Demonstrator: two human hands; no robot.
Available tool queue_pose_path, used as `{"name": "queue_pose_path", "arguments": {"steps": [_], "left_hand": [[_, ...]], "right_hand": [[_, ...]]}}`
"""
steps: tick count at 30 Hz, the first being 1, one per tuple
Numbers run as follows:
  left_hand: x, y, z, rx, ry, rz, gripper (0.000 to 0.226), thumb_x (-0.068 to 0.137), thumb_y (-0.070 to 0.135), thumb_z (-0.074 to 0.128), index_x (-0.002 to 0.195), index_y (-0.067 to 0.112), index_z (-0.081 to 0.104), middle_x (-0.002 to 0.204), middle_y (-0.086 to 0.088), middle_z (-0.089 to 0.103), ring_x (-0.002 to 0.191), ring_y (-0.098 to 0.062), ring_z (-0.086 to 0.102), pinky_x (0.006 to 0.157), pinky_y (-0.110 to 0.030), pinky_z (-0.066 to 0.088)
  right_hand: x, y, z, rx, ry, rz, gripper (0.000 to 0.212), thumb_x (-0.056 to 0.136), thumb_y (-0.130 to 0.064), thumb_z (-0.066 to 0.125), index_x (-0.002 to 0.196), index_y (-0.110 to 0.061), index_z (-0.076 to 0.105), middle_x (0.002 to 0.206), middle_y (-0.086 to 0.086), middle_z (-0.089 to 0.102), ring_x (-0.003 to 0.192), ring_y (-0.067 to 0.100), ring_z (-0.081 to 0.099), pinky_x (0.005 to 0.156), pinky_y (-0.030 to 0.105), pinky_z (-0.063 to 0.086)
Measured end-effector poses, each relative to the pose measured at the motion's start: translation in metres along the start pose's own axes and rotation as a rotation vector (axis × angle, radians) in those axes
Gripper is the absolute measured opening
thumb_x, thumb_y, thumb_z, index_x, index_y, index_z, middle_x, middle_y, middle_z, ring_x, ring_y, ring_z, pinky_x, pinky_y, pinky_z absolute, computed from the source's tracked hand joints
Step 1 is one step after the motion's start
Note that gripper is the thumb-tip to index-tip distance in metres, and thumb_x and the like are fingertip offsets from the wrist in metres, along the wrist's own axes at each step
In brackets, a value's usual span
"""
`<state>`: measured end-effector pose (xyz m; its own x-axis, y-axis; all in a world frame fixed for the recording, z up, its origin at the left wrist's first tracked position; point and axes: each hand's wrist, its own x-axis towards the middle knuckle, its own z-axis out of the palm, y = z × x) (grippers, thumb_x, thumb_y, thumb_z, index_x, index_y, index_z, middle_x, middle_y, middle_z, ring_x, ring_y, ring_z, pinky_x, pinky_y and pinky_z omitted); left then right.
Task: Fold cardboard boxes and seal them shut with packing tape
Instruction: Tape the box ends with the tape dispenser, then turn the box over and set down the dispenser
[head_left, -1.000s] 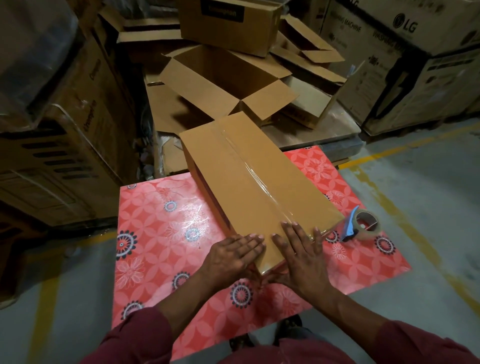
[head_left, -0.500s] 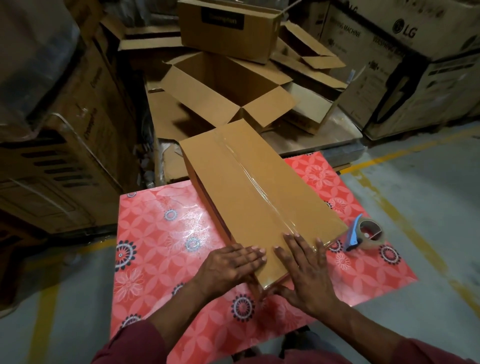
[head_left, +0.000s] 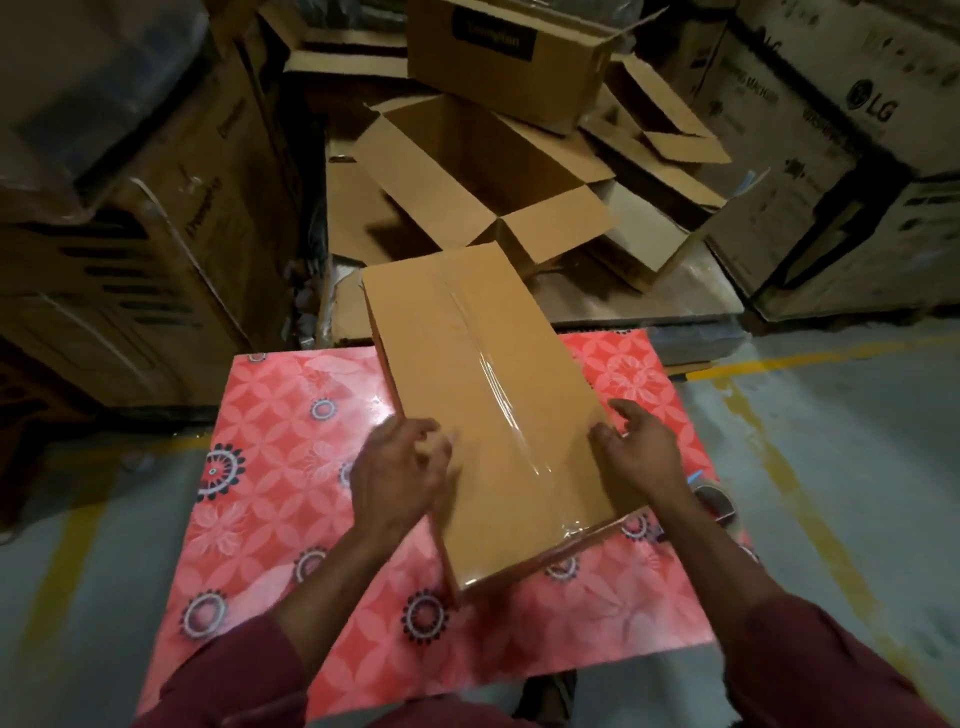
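Observation:
A long closed cardboard box (head_left: 488, 395) lies on the red patterned table (head_left: 291, 467), with clear tape running along its top seam. My left hand (head_left: 400, 467) is blurred at the box's left edge, its fingers reaching onto the top face. At the box's right edge is my right hand (head_left: 641, 447), fingers loosely arched, thumb tip touching the edge. A tape dispenser (head_left: 714, 501) with a blue handle lies on the table, mostly hidden behind my right forearm.
Several open and flattened cardboard boxes (head_left: 483, 171) are piled beyond the table's far edge. Large printed cartons (head_left: 841, 156) stand at the right and dark cartons (head_left: 135, 249) at the left. Grey floor with yellow lines (head_left: 831, 545) runs along both sides of the table.
Both hands left the near end of the box, where they lay flat, and moved apart to its left and right edges. The box now lies straighter on the table.

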<state>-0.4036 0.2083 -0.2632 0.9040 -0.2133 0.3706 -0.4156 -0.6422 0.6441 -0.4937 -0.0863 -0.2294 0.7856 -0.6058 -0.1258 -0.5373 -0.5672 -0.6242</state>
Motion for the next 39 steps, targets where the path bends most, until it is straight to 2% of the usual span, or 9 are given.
{"name": "queue_pose_path", "arguments": {"steps": [4,7,14,19,26,29,32,36,39], "left_hand": [[0.030,0.018,0.019,-0.214,-0.196,-0.798,0.102,0.081,0.071,0.072,0.158,0.018,0.032,0.153,-0.015,0.046,0.141,-0.039,0.044,0.113,-0.050,0.042],[0.043,0.019,0.033,-0.445,-0.256,-0.894,0.124,0.061,0.083,0.072,0.154,0.013,0.031,0.154,-0.011,0.052,0.136,-0.036,0.053,0.113,-0.049,0.046],[0.082,-0.030,-0.017,0.290,-0.439,-0.438,0.116,0.063,0.105,0.049,0.138,0.017,0.045,0.131,-0.013,0.065,0.113,-0.037,0.064,0.091,-0.049,0.056],[0.134,-0.053,-0.054,0.704,-0.519,-0.157,0.106,0.077,0.094,0.051,0.154,0.022,0.044,0.149,-0.015,0.054,0.133,-0.038,0.052,0.104,-0.050,0.049],[0.046,0.040,0.033,0.437,-0.334,-0.125,0.075,0.098,0.069,0.040,0.157,0.022,0.044,0.167,-0.016,0.032,0.152,-0.034,0.033,0.117,-0.050,0.035],[0.007,0.054,0.066,0.545,-0.380,-0.163,0.078,0.102,0.069,0.029,0.162,0.020,0.033,0.171,-0.018,0.021,0.159,-0.035,0.017,0.125,-0.058,0.014],[-0.005,0.042,0.066,0.561,-0.374,-0.080,0.072,0.102,0.066,0.032,0.154,0.019,0.049,0.164,-0.015,0.040,0.154,-0.034,0.034,0.124,-0.061,0.019],[-0.009,0.003,0.038,0.489,-0.360,0.056,0.060,0.098,0.063,0.047,0.143,0.026,0.061,0.157,-0.007,0.052,0.146,-0.028,0.047,0.121,-0.055,0.027],[-0.012,-0.044,0.000,0.446,-0.385,0.199,0.053,0.093,0.049,0.058,0.143,0.031,0.060,0.159,0.002,0.046,0.144,-0.025,0.051,0.119,-0.048,0.029]], "right_hand": [[0.044,-0.011,0.015,0.063,-0.181,0.106,0.063,0.093,-0.055,0.058,0.138,-0.011,0.059,0.132,0.015,0.067,0.121,0.038,0.063,0.098,0.042,0.051],[0.035,-0.021,0.021,-0.033,-0.198,0.066,0.049,0.101,-0.045,0.055,0.131,-0.006,0.059,0.127,0.019,0.068,0.116,0.041,0.063,0.089,0.040,0.049],[-0.052,-0.039,0.057,-0.138,-0.352,-0.066,0.059,0.090,-0.067,0.056,0.117,-0.015,0.065,0.111,0.010,0.074,0.104,0.034,0.069,0.072,0.034,0.049],[-0.062,-0.085,0.071,-0.059,-0.691,-0.320,0.019,0.089,-0.036,0.071,0.097,-0.022,0.081,0.093,0.001,0.079,0.089,0.022,0.072,0.066,0.027,0.051],[0.083,-0.077,0.037,-0.154,-0.185,-0.355,0.034,0.094,-0.042,0.061,0.123,-0.029,0.073,0.126,0.004,0.071,0.116,0.030,0.065,0.087,0.033,0.054],[0.137,-0.065,0.037,-0.485,-0.245,-0.476,0.057,0.097,-0.063,0.043,0.149,-0.039,0.048,0.163,0.011,0.034,0.149,0.036,0.030,0.112,0.055,0.041],[0.145,-0.060,0.046,-0.619,-0.360,-0.598,0.065,0.101,-0.072,0.024,0.157,-0.040,0.030,0.171,0.005,0.016,0.157,0.033,0.011,0.117,0.066,0.023],[0.109,-0.048,0.059,-0.663,-0.270,-0.624,0.078,0.095,-0.077,0.010,0.160,-0.036,0.022,0.170,0.007,0.019,0.156,0.033,0.017,0.113,0.062,0.032],[0.061,-0.038,0.064,-0.708,-0.182,-0.673,0.074,0.096,-0.072,0.027,0.156,-0.031,0.037,0.162,0.011,0.038,0.144,0.038,0.038,0.105,0.059,0.041]]}}
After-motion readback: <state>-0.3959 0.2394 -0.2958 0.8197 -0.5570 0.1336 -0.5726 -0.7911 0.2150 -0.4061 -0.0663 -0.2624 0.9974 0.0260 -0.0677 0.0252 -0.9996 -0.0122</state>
